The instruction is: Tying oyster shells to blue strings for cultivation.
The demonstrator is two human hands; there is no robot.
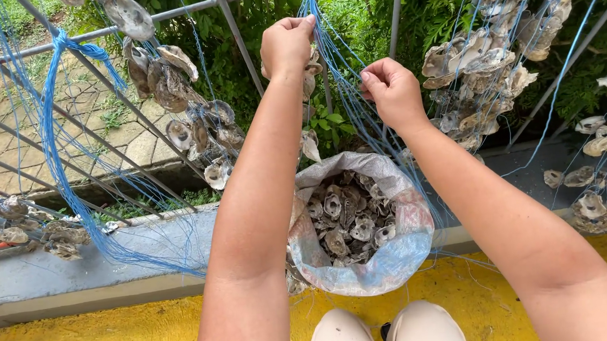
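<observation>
Blue strings (pixel 340 81) are hung from the metal railing (pixel 234 24), their long axis running steeply downward toward the woven sack (pixel 397 257) of oyster shells (pixel 343 221). The strands are pinched high up by the left hand (pixel 286 45), fingers closed, arm stretched upward. Lower down, strands are gripped by the right hand (pixel 392 91), fist-like, forearm raised.

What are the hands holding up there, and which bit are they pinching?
Both hands hold thin blue strings hanging from the railing. The left hand grips them high up near the top; the right hand pinches strands lower down, above the sack of shells.
</observation>
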